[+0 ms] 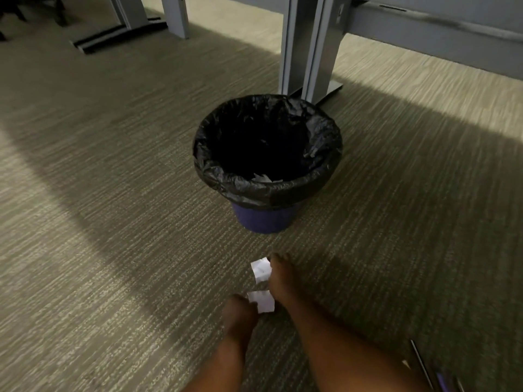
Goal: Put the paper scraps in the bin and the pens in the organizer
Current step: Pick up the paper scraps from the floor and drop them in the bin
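Head view: both hands reach forward over the carpet (113, 222), near the bottom centre. The left hand (237, 315) is curled narrow, its fingertips pinched on a white paper scrap (261, 301). The right hand (283, 278) lies just right of it and a little farther out, fingers drawn together, holding a second scrap (261, 269) at their tips. The two scraps sit one beyond the other, close but apart. Motion blur softens the fingers, so the exact grip on each scrap is hard to make out.

The bin (267, 154) stands farther away, straight ahead of the hands, on the carpet. Its black liner (215, 176) is folded over the rim, and a blue wall shows below it. Its inside is dark.

At the near right corner, thin pens (421, 363) lie on the carpet, well apart from the hands. A grey desk leg (308, 46) rises just behind the bin.
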### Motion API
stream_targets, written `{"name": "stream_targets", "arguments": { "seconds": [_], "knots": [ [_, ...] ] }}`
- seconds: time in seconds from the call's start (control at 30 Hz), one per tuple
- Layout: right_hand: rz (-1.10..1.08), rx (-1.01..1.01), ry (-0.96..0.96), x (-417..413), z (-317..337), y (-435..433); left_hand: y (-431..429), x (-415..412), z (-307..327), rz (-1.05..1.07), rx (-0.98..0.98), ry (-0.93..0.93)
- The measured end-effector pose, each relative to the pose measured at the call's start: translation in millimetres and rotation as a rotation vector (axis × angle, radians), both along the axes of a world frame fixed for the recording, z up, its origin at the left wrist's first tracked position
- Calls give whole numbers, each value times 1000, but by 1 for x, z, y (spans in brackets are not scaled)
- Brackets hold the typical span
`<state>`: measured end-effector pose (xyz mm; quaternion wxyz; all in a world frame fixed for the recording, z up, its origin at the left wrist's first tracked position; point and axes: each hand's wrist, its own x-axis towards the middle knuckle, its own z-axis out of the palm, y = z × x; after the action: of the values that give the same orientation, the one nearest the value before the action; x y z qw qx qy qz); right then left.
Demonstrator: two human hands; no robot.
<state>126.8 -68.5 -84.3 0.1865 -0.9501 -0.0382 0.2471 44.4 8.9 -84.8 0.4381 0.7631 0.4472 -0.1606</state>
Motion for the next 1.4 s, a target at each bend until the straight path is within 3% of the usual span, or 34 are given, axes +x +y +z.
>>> {"name": "stream_targets", "arguments": {
  "seconds": [0.23, 0.47, 0.67, 0.83, 1.07, 1.17, 1.27, 1.4],
  "knots": [
    [-86, -43, 69, 6, -11, 23, 23, -4, -6, 47, 51, -52],
    [-181, -40, 12, -2, -24, 20, 25, -11, -7, 353, 87, -208],
    [-519, 431, -226, -22, 10, -9, 1, 5, 44, 649, 85, -421],
    [-773, 594, -676, -33, 71, -39, -42, 23, 106, 490, 163, -692],
    [-756, 791, -1005, 7, 172, -40, -32, 73, 192, 227, 326, -1113],
    [-630, 866, -1001, 39, 204, -26, -15, 108, 220, 167, 342, -1134],
    [-511, 863, -842, 74, 224, -11, -1, 140, 239, 125, 347, -1054],
    [-417, 726, -744, 115, 236, 5, 14, 170, 249, 54, 357, -928]
  ]
}}
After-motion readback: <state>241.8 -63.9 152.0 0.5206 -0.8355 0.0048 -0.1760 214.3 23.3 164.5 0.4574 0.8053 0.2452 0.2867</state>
